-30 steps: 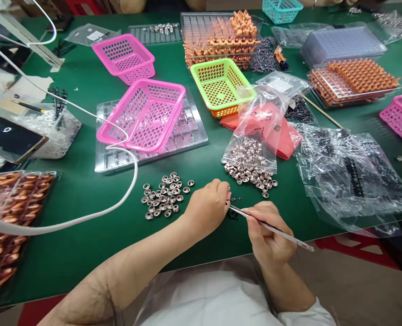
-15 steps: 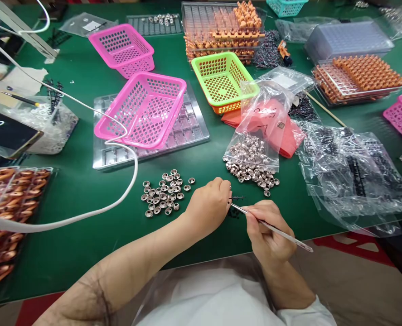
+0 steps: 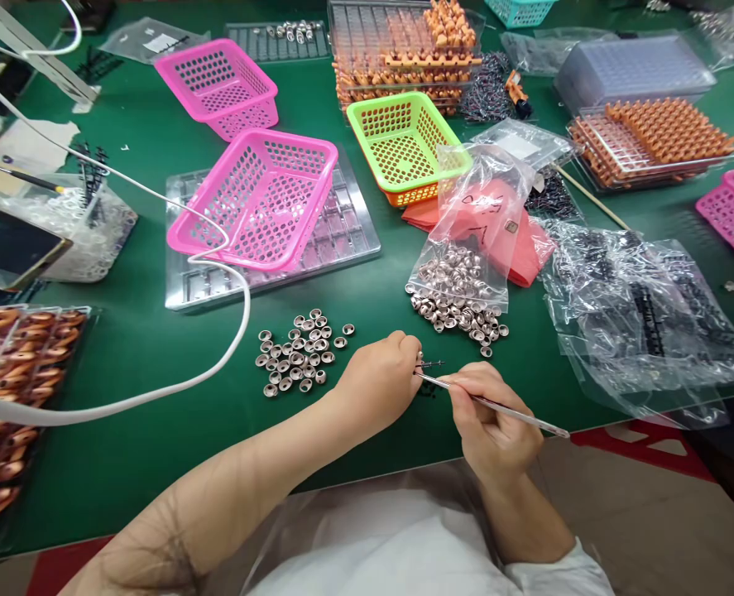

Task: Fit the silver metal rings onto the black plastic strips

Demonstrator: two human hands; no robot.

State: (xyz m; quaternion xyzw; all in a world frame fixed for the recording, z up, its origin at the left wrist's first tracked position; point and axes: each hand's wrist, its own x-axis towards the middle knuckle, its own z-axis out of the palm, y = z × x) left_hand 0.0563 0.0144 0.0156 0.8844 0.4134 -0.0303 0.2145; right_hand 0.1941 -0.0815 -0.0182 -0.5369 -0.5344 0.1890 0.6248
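Observation:
Near the table's front edge my left hand (image 3: 379, 379) is closed, its fingertips turned away from me. A small silvery bit shows at those fingertips; what they pinch is mostly hidden. My right hand (image 3: 496, 418) grips a thin silvery pen-like tool (image 3: 519, 415), whose tip meets the left fingertips. Just beyond the tip lies a small black branched plastic piece (image 3: 432, 364), with tiny black bits under the tool. Several small metal cups (image 3: 297, 358) are spread left of my left hand. More metal cups (image 3: 457, 290) spill from a clear bag (image 3: 494, 165) beyond my hands.
A white cable (image 3: 242, 319) curves over the left side. Behind stand pink baskets (image 3: 251, 199), one on a clear tray (image 3: 357, 223), and a green basket (image 3: 404, 149). Orange parts in trays (image 3: 25, 397) sit at left. Plastic bags with black parts (image 3: 652, 314) lie at right.
The view has shifted very slightly. My hands hold nearly the same pose, and the tool's tip stays at the left fingertips.

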